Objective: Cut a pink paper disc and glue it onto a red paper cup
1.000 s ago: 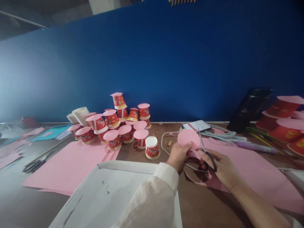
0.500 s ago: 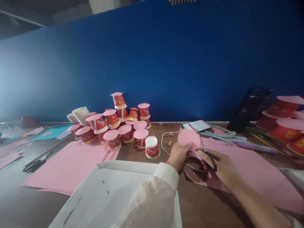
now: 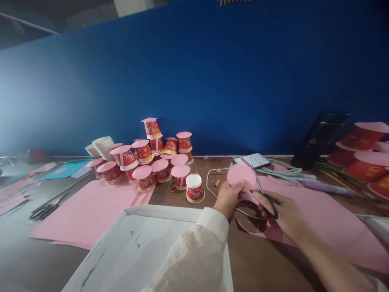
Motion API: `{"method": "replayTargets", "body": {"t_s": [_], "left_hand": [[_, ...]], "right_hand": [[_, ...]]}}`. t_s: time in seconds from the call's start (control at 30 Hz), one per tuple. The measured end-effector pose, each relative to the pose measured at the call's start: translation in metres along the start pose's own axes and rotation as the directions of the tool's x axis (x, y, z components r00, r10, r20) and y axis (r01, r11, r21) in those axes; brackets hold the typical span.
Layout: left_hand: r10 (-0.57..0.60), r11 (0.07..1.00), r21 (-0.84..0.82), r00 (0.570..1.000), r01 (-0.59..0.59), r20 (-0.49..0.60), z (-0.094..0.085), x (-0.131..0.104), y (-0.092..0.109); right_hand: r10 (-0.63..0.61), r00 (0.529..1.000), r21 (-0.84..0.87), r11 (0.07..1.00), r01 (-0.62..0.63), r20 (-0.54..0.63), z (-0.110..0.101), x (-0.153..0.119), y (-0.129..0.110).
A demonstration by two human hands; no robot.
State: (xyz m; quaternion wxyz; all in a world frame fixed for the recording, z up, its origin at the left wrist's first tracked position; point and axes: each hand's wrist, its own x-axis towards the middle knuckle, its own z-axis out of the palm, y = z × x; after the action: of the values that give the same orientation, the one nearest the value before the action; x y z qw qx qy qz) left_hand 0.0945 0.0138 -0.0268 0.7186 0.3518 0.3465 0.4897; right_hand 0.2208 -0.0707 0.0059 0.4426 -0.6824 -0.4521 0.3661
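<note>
Pinching flat, round pink paper (image 3: pixel 240 174), the left hand (image 3: pixel 227 198) stays put, like the right hand (image 3: pixel 288 218), fingers curled round metal scissors (image 3: pixel 268 200).

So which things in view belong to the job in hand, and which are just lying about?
Seemingly part of the job:
pink disc, held in the left hand
scissors, in the right hand
pink sheets
red cups, most with pink tops

Probably just lying about:
phone
pale cable
dark bottle
purple tube
</note>
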Motion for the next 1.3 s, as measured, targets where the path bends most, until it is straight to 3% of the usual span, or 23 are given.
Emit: {"method": "replayTargets", "body": {"t_s": [1.0, 1.3], "left_hand": [[-0.023, 0.99, -0.142, 0.999, 0.018, -0.031, -0.0016, 0.0051, -0.0019], [0.021, 1.0, -0.004, 1.0, -0.021, -0.023, 0.0007, 0.0007, 0.0002]], "right_hand": [[-0.006, 1.0, 0.099, 0.995, 0.006, -0.007, 0.0039, -0.0037, 0.0009], [0.027, 1.0, 0.024, 0.999, -0.027, 0.012, 0.0007, 0.0027, 0.0047]]}}
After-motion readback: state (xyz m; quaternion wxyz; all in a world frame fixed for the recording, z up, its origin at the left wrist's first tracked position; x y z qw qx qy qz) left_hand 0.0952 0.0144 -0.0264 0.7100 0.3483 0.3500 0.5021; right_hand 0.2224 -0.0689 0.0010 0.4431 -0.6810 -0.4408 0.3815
